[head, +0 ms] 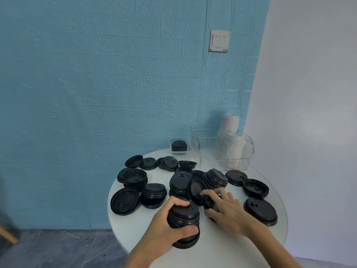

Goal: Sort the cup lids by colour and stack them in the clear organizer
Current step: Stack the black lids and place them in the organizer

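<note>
Several black cup lids [125, 203] lie scattered, singly and in short piles, over a round white table [216, 246]. My left hand [164, 227] grips a tall stack of black lids [183, 219] near the table's front. My right hand [228, 209] curls its fingers round another black lid [209, 204] just to the right of that stack. At the back right stands the clear organizer [204, 151]; two leaning stacks of white lids [234, 147] fill its right side.
A small clear tray [190, 150] holding a few black lids sits at the table's back edge against the blue brick-pattern wall. A light switch [219, 41] is on the wall above. The floor is grey, with a wooden leg at far left.
</note>
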A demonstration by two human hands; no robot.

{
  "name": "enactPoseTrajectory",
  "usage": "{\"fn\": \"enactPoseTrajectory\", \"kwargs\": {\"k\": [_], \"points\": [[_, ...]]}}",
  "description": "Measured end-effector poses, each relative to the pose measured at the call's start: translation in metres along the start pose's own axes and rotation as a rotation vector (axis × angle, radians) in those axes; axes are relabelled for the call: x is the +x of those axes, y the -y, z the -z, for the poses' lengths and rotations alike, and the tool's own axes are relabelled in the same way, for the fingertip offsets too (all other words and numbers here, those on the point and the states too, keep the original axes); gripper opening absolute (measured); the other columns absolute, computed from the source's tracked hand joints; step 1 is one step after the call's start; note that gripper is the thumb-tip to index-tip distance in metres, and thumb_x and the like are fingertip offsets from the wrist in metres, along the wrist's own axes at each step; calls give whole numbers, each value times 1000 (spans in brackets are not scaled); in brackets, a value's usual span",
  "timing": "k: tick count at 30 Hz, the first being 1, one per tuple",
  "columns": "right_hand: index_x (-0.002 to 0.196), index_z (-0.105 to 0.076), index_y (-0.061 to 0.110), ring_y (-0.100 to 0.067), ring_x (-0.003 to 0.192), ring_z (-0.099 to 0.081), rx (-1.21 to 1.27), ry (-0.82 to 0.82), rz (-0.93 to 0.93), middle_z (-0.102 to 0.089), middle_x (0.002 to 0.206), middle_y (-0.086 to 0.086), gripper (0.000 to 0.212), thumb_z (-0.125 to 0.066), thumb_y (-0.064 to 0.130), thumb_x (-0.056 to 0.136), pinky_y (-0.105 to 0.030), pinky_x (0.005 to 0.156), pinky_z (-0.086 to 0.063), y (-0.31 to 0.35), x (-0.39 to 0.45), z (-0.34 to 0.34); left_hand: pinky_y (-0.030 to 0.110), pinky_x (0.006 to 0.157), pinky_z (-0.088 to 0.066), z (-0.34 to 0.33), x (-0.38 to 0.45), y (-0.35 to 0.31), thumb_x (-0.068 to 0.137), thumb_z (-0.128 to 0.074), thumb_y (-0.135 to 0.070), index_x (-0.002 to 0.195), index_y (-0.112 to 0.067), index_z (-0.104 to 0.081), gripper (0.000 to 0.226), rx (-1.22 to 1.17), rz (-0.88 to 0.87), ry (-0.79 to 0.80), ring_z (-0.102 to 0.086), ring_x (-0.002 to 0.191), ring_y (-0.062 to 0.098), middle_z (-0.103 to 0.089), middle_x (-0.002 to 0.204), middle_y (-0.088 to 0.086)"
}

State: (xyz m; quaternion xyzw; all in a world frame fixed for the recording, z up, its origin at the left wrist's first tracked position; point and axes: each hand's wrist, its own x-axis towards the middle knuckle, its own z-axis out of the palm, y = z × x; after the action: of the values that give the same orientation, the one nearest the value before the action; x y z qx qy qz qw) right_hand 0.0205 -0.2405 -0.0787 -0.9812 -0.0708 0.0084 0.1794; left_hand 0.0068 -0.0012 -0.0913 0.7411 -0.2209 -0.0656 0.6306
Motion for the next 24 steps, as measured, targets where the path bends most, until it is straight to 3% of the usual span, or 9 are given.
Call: {"fn": "enactPoseTrajectory", "kwargs": {"k": [4,8,10,13,17,20,22,24], "points": [[132,-48,55,-11,123,-41,290,-7,50,-37,127,12,40,-62,47,95,-31,110,-36,-3,-2,12,25,90,-53,0,0,0,64,-94,-41,108,-45,-64,54,16,4,3,-68,107,12,-70,112,-13],[116,-58,47,-1,106,-56,492,-212,100,-51,118,9,34,-75,48,86,-14,93,-45,7,-6,29,25,90,-53,1,2,2,63,-95,-41,109,-43,-64,55,15,11,-1,-69,106,13,-70,112,-12],[114,-58,38,-5,96,-61,633,-312,129,-62,109,7,35,-76,46,85,-18,86,-50,16,-4,33,27,91,-54,1,3,4,62,-95,-40,107,-43,-65,55,10,15,-2,-69,106,13,-71,111,-11],[116,-55,28,-24,85,-67,914,-381,162,-68,98,-2,28,-70,32,92,-32,78,-57,33,-1,31,31,94,-55,0,4,5,60,-95,-41,107,-44,-64,56,14,10,-2,-69,105,13,-70,111,-12],[121,-58,32,-12,76,-62,1111,-463,169,-64,84,7,21,-60,26,101,-28,74,-54,58,5,19,30,95,-55,0,4,6,62,-94,-42,111,-47,-60,60,26,-9,3,-67,108,12,-68,113,-14],[116,-62,27,-30,91,-66,1219,-476,174,-67,101,-10,35,-72,43,86,-44,86,-57,72,8,7,23,96,-51,-1,4,5,60,-92,-46,124,-52,-46,79,10,1,19,-65,114,6,-66,121,-14],[114,-59,21,-23,89,-66,1247,-462,183,-67,99,-8,48,-76,44,75,-39,85,-58,79,9,-3,16,94,-49,-2,4,4,58,-91,-47,134,-51,-30,98,-39,16,19,-62,117,-1,-64,124,-19],[113,-53,16,-21,88,-66,1227,-448,189,-69,97,-4,51,-78,37,74,-32,83,-58,81,10,-12,18,99,-48,-2,6,6,58,-93,-48,142,-53,-14,116,-75,17,15,-59,121,-5,-63,125,-28]]}}
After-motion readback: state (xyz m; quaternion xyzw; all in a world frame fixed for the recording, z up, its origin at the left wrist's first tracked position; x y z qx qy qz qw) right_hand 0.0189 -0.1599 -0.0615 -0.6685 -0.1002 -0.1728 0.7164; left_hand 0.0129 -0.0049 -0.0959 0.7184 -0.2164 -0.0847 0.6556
